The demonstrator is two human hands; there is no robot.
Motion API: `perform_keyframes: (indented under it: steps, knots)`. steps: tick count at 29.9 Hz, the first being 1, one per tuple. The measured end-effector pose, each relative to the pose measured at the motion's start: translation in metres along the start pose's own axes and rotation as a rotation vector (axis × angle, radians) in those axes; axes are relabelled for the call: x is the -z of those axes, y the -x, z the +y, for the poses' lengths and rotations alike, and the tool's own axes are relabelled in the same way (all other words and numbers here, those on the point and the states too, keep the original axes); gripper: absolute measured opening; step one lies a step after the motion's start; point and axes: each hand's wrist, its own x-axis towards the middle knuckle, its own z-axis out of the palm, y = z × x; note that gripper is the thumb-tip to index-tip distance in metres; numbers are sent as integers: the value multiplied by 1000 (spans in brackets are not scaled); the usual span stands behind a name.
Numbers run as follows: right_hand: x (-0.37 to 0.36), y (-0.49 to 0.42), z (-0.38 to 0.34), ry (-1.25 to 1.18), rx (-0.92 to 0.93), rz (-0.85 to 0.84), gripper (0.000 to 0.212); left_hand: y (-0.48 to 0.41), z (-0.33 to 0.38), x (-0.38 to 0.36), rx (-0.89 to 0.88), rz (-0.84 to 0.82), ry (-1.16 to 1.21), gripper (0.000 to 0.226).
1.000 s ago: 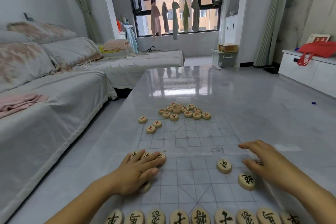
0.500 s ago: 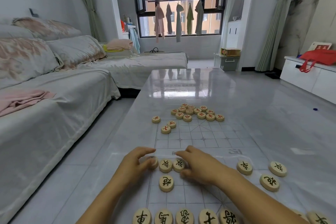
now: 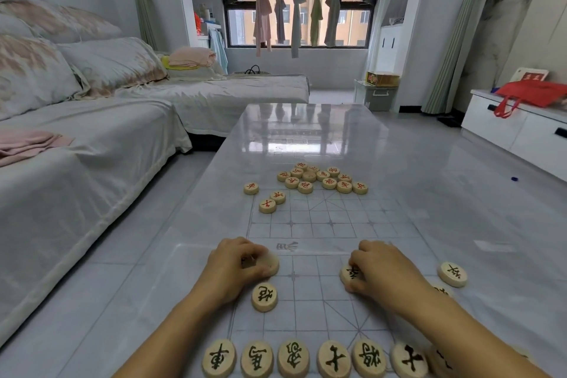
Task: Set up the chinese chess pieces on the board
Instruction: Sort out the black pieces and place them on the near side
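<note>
A thin printed chess board (image 3: 310, 224) lies on the glossy grey table. My left hand (image 3: 234, 267) presses a wooden black-marked piece (image 3: 271, 264) at the board's left, on the soldier row. My right hand (image 3: 383, 270) grips another black soldier piece (image 3: 348, 273) near the middle of that row. A black cannon piece (image 3: 264, 296) rests just below my left hand. Several black pieces (image 3: 334, 357) line the near edge. A loose heap of red pieces (image 3: 319, 178) sits at the board's far end.
A black soldier piece (image 3: 452, 274) lies right of my right hand, another half hidden behind my wrist (image 3: 441, 290). Three red pieces (image 3: 267, 205) sit at the far left corner. A sofa (image 3: 76, 147) runs along the left, and a white cabinet (image 3: 521, 129) stands at the right.
My right hand has slid right along the soldier row with one piece. My left hand stays at the left end, holding a piece. The two hands are now apart.
</note>
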Motion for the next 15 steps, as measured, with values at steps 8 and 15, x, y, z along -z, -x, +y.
perform_keyframes:
  steps: [8, 15]
  knots:
    - [-2, -2, -1, -194, -61, -32, 44, -1, 5, -1, 22, -41, 69, 40]
    - [8, 24, 4, -147, 11, 23, 53, 2, 14, -2, 54, -49, 46, 41]
